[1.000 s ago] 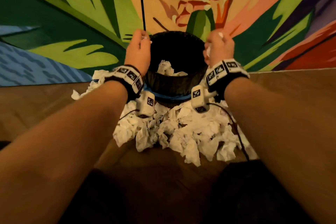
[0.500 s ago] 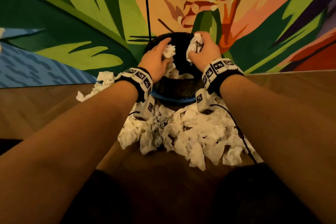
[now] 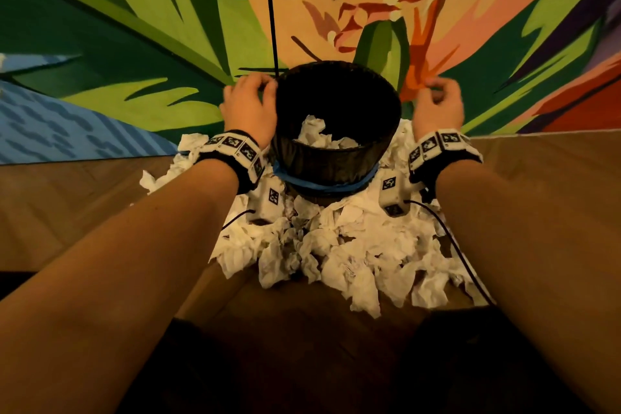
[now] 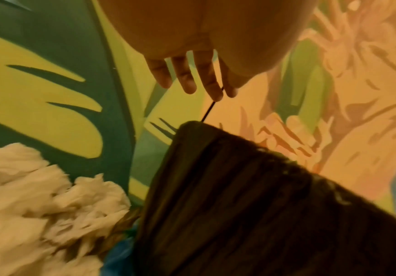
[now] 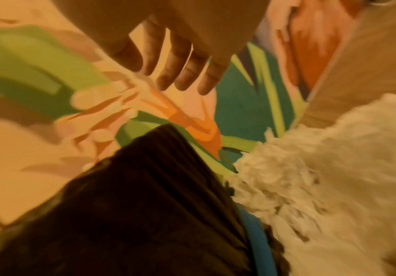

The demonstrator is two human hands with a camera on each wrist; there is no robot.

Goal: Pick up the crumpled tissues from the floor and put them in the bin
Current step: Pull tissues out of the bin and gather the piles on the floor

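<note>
A black-lined bin [image 3: 336,161] with a blue band stands on the floor against the painted wall, with crumpled tissues [image 3: 316,134] lying inside it. A big pile of crumpled white tissues [image 3: 353,255] spreads over the floor in front of the bin and round both its sides. My left hand [image 3: 255,94] hovers just left of the bin's rim, fingers loosely bent, holding nothing. My right hand [image 3: 435,94] hovers just right of the rim, also empty. In the wrist views the left fingers [image 4: 190,80] and right fingers [image 5: 180,72] hang relaxed above the bin's sides [image 4: 239,205] [image 5: 145,205].
A thin black cable [image 3: 270,10] runs down the mural wall to the bin's back left rim. Wooden floor [image 3: 84,198] extends to both sides. Thin wires [image 3: 450,239] from my wrist cameras trail over the pile. My dark-clad knees [image 3: 470,363] fill the bottom of the view.
Half a second ago both hands held tissues over the bin's mouth. Those tissues are gone from my fingers, and both hands have swung outward to either side of the rim.
</note>
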